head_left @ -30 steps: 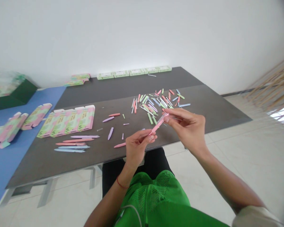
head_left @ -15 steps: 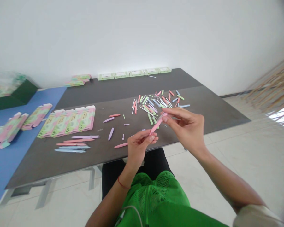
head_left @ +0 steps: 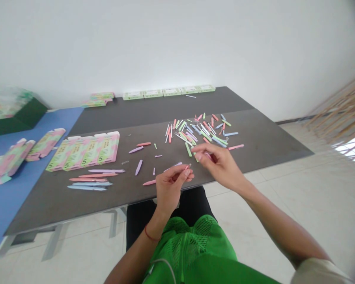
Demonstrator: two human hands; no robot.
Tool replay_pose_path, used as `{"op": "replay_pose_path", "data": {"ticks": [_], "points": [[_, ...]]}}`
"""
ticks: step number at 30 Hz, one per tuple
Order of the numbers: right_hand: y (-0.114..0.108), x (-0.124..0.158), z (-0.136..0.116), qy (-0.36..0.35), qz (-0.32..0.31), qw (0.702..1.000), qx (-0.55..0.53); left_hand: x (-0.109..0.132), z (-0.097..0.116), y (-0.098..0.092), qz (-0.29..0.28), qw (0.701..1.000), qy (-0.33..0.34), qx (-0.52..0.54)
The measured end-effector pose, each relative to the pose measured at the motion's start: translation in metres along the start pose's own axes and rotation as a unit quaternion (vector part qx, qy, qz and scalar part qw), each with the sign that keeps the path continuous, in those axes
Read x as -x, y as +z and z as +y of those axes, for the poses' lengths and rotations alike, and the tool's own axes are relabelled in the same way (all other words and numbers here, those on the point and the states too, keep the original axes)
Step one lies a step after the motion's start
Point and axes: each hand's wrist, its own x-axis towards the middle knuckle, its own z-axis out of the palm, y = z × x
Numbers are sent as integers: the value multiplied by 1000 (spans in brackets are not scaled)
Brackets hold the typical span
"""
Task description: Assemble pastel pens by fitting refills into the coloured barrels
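Above the table's front edge, my left hand (head_left: 173, 181) is closed in a pinch on a small pink pen part (head_left: 187, 167) with a clear tip; the fingers hide most of it. Just to the right, my right hand (head_left: 220, 163) has its fingers curled together, and a bit of pink pen barrel (head_left: 208, 155) shows between them. Behind that hand lies a loose heap of pen parts (head_left: 195, 132) in green, pink, blue, purple and white. A pink pen barrel (head_left: 149, 182) and a purple one (head_left: 173, 167) lie beside my left hand.
Several finished-looking pens (head_left: 91, 180) lie in a row at left, before upright-printed flat cartons (head_left: 85, 153). Purple barrels (head_left: 139, 167) and small purple plungers (head_left: 154, 171) are scattered mid-table. Green boxes (head_left: 162, 93) line the wall. A dark green bin (head_left: 26, 114) stands on the blue table (head_left: 62, 118).
My hands have come apart from the pink pen barrel that both held. The left keeps a small pink part; the right has dropped lower, its fingers now curled.
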Motion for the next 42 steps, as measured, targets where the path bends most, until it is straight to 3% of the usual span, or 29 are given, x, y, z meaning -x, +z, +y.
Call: {"op": "replay_pose_path", "data": {"ticks": [3,12,26,32,42], "points": [[8,4,-4,-6,-43,999,-2,2,5,2,1,1000,14,-4],[6,5,-13,11,27,999,17,1,3,1,7,1000,1,18],[8,6,-6,54,-7,998,-43,1,8,2,-6,999,-29,15],[7,4,-6,61,4,998,-15,1,6,1,-5,1000,-19,7],[1,5,-6,56,-35,998,22,0,6,-3,-6,1000,-7,3]]}}
